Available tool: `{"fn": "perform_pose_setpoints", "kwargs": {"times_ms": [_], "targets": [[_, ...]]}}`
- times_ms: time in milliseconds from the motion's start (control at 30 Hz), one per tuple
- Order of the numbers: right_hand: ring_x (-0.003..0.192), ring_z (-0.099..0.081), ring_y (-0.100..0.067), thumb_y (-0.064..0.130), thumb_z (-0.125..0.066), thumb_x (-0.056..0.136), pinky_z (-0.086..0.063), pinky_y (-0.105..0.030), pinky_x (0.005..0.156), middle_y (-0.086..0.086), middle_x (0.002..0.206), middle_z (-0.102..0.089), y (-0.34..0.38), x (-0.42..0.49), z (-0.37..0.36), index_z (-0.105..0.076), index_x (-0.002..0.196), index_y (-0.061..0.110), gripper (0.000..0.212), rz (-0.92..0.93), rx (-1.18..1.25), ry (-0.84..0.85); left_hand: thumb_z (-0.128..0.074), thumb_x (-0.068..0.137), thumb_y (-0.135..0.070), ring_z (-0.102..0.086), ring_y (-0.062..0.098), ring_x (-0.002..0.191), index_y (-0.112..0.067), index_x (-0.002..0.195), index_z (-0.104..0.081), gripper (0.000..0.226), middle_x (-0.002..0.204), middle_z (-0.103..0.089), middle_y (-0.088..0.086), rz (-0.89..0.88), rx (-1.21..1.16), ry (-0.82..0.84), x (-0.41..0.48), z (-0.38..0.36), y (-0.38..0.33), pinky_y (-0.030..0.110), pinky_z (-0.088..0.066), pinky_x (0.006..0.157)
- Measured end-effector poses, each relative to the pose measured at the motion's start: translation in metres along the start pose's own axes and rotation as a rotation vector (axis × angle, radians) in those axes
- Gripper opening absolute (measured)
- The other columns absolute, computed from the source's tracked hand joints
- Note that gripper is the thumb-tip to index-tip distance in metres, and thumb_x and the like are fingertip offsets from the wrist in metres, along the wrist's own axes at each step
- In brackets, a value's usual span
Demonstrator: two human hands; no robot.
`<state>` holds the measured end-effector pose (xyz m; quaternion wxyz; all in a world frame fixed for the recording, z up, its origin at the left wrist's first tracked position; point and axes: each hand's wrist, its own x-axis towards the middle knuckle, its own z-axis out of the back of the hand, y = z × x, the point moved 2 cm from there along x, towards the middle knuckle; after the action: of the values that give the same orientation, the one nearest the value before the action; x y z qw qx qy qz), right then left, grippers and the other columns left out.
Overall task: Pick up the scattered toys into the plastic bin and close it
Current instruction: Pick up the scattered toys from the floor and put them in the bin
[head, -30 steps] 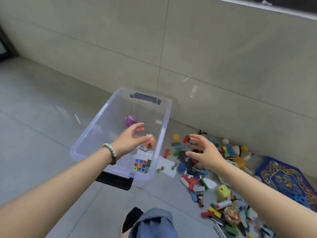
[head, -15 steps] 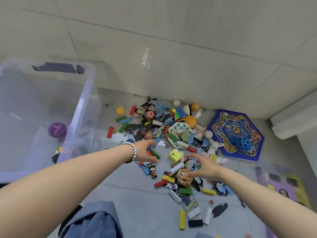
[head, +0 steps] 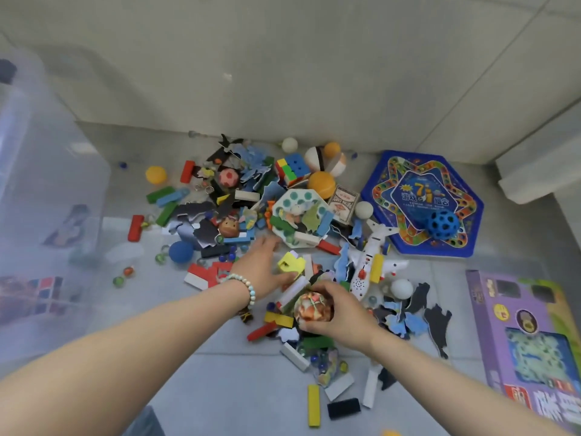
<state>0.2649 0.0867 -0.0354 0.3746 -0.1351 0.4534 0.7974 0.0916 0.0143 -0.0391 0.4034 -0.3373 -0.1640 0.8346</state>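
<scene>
1. on the floor (head: pixel 220 388), mid-pile, the right grip (head: pixel 342 313) is curled round a patterned ball (head: pixel 314 308).
2. left grip (head: pixel 262 265) - fingers straight, holding nothing - touches the yellow block (head: pixel 290 264).
3. the bin (head: pixel 47 184) lies well to the left - nearer the left arm.

A round ball mottled in orange, white and green (head: pixel 312 309) is being gripped by the right hand (head: pixel 344 319) among the scattered toys (head: pixel 204 212) on the grey tiled floor (head: pixel 235 388). A yellow foam cube (head: pixel 290 265) is being touched by the flat left hand (head: pixel 261 267), on whose wrist a pale bead bracelet (head: pixel 248 286) is being worn. The clear plastic bin (head: pixel 47 184) is being shown at the left edge.
</scene>
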Motion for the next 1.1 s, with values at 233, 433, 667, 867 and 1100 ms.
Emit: {"fn": "perform_pose_setpoints", "kwargs": {"times_ms": [233,433,667,867,1100], "targets": [[0.095,-0.060,-0.006,0.036,-0.080,0.066,-0.048,-0.012,0.076,0.004,0.109,-0.062,0.002,-0.001,0.035,-0.059,0.109,0.028,0.049,-0.107,0.464,0.029,-0.073,0.072,-0.048,-0.058,0.020,0.106,-0.023,0.133,-0.034,0.076,0.119,-0.059,0.000,0.007,-0.022,0.010,0.020,-0.009,-0.003,0.033,-0.050,0.086],[0.100,-0.067,-0.019,0.049,-0.087,0.043,-0.054,-0.030,0.083,-0.005,0.116,-0.066,0.007,0.009,0.044,-0.059,0.115,0.022,0.082,-0.141,0.833,0.060,-0.061,0.087,-0.034,-0.062,0.020,0.092,-0.025,0.129,-0.035,0.051,0.110,-0.063,0.008,-0.017,-0.413,0.081,0.016,0.019,0.009,0.031,-0.053,0.076],[0.087,-0.061,-0.018,0.044,-0.070,0.063,-0.053,-0.029,0.069,-0.003,0.101,-0.061,0.069,0.033,0.013,-0.060,0.104,0.023,0.047,-0.130,0.880,0.199,-0.044,0.096,-0.034,-0.069,0.023,0.090,-0.021,0.113,-0.054,0.024,0.109,-0.065,0.008,0.303,-1.178,-0.068,-0.029,0.111,0.080,0.030,-0.059,0.070],[0.095,-0.065,-0.020,0.055,-0.069,0.067,-0.052,-0.032,0.085,-0.003,0.106,-0.067,0.121,0.059,-0.035,-0.062,0.105,0.024,0.049,-0.129,0.625,0.248,-0.065,0.079,-0.047,-0.061,0.018,0.073,-0.018,0.083,-0.055,0.031,0.088,-0.059,0.005,0.503,-0.933,-0.319,-0.057,0.119,0.142,0.035,-0.059,0.061],[0.065,-0.061,0.000,0.034,-0.070,0.080,-0.045,-0.008,0.049,0.003,0.089,-0.065,0.135,0.060,-0.045,-0.061,0.106,0.010,0.036,-0.070,0.470,0.203,-0.068,0.072,-0.058,-0.062,0.018,0.101,-0.034,0.133,-0.045,0.069,0.116,-0.063,0.002,0.352,-0.176,-0.083,-0.046,0.088,0.157,0.027,-0.049,0.081]]}}
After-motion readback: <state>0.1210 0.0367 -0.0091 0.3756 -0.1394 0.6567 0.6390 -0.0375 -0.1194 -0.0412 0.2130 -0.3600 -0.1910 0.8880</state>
